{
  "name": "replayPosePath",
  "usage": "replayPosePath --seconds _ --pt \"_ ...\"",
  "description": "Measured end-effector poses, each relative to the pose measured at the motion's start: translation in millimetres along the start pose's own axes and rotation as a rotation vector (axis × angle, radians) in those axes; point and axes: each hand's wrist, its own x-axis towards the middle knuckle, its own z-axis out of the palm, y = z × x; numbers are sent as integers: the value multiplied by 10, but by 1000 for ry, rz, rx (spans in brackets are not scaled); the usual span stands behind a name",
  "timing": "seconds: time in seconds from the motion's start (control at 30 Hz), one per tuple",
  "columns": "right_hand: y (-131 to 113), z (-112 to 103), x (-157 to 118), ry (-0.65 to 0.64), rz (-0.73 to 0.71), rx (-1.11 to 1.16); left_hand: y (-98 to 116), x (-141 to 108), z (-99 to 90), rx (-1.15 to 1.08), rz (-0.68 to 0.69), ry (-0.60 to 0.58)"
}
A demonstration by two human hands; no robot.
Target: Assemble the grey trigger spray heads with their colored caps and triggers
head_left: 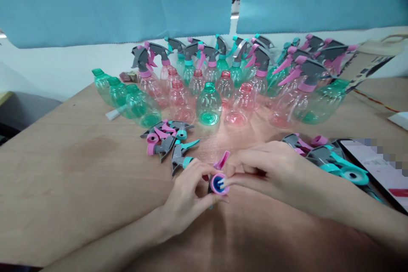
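My left hand is closed round a spray head whose pink collar faces up toward the camera, with a blue inside. Its pink trigger points away from me. My right hand pinches a small whitish piece at the collar's opening; whether it sits inside cannot be made out. Left of the hands lies a pile of loose grey spray heads with pink or teal collars. More loose spray heads lie beyond my right wrist.
Green open bottles and pink open bottles stand across the table. Behind them are several bottles with spray heads. A phone lies at the right, and a pale bag stands behind.
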Motion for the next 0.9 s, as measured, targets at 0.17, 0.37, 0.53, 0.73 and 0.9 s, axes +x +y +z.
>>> replayPosePath --seconds 0.17,0.37,0.53,0.73,0.9 --pt "25 106 30 77 -170 -5 13 -7 -13 -67 16 25" --pt "33 154 60 40 -178 51 29 3 -20 -102 28 55" --pt "36 75 61 -215 -14 170 18 1 -15 -74 69 61" --pt "13 -6 71 -225 63 102 11 9 -19 -44 99 66" --pt "33 -62 47 -261 71 52 14 8 -22 -15 138 52"
